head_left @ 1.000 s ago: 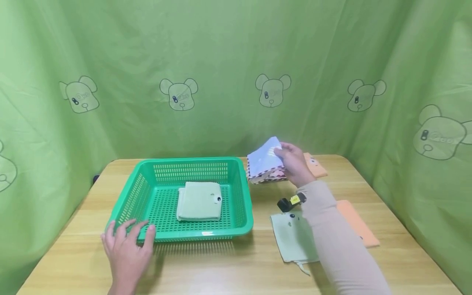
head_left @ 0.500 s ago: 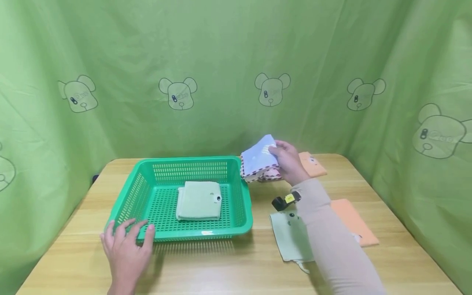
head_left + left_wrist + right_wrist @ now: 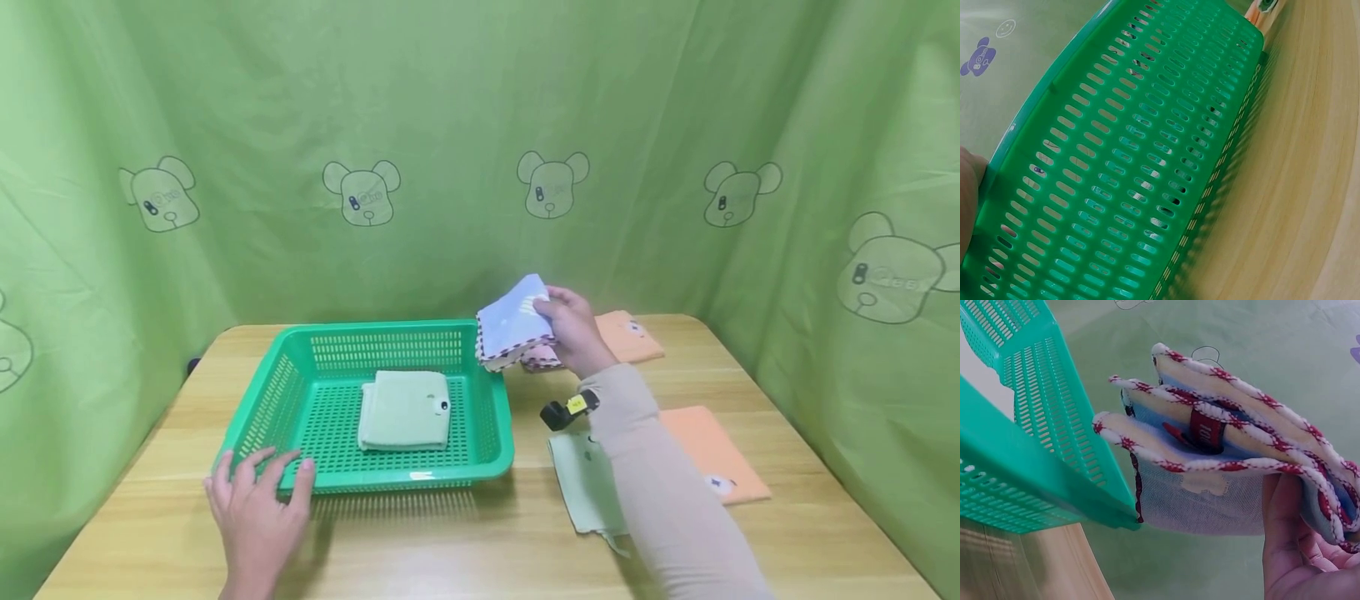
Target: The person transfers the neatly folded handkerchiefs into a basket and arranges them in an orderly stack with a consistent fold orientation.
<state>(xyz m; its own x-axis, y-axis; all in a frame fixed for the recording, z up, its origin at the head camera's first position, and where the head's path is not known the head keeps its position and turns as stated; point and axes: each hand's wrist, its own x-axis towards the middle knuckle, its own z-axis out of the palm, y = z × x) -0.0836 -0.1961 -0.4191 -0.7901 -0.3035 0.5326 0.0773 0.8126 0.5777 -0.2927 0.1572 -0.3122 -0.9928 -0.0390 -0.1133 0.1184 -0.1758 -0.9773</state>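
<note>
My right hand [image 3: 576,329] pinches a folded blue towel [image 3: 513,321] with a dark-and-white stitched edge, holding it up over the far right corner of the green plastic basket [image 3: 375,479]. The right wrist view shows its folded layers, a red label [image 3: 1208,430] between them and the thumb against the lower layer. A folded pale green towel [image 3: 405,412] with a small eye lies inside the basket. My left hand [image 3: 258,517] rests its spread fingers on the basket's near left rim; in the left wrist view only a bit of it shows beside the perforated wall [image 3: 1129,144].
Behind the right hand lie a pink towel [image 3: 542,358] with a stitched edge and an orange towel [image 3: 630,336]. A pale green towel [image 3: 585,483] and another orange one [image 3: 708,450] are partly under the right forearm. A green curtain [image 3: 465,100] surrounds the wooden table [image 3: 420,558].
The right hand has moved left with the blue towel, from beside the basket to over its far right corner. More of the orange towels shows. The left hand has stayed on the rim.
</note>
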